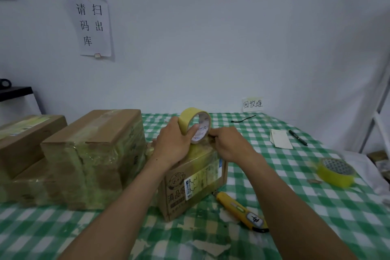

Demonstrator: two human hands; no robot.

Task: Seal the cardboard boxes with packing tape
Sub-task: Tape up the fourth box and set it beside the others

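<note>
A small printed cardboard box stands in the middle of the table, with a label and yellowish tape on its front. My left hand grips a roll of yellow packing tape upright over the box's top, thumb inside the core. My right hand rests on the box's top far edge beside the roll, fingers curled at the tape's end; what they pinch is hidden.
Taped cardboard boxes are stacked at the left. A yellow utility knife lies right of the small box. A second tape roll, paper cards, a black pen and a cable tie lie on the green checked tablecloth.
</note>
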